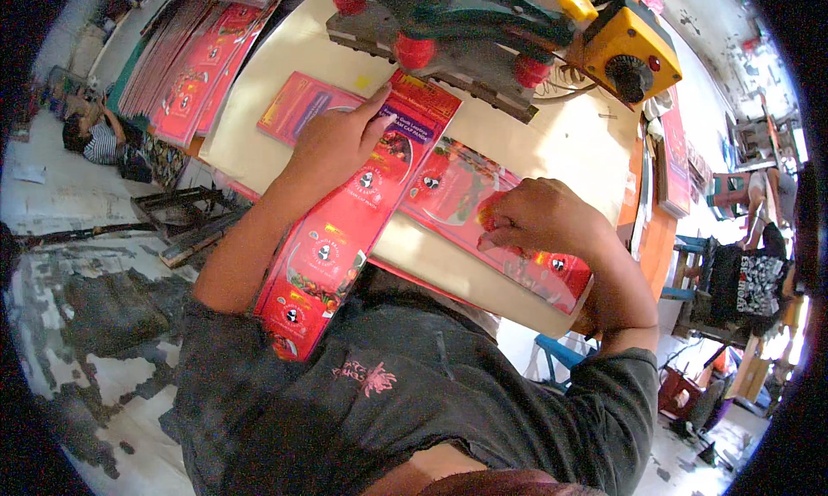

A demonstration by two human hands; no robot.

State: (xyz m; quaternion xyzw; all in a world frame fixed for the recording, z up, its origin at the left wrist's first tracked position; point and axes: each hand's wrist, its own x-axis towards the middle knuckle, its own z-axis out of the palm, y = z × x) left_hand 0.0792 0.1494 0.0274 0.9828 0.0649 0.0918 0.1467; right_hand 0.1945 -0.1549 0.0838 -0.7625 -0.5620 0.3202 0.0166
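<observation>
Pale tabletop fills the upper middle of the frame, and the long red printed strip, slanting down to the lower left past the near edge, could slip or crease if the left hand loosened its grip near the upper end. That forearm rises from the left; at centre right, the right hand turns inward, fingers curled over the glossy red packet, though whether they pinch it I cannot tell.
</observation>
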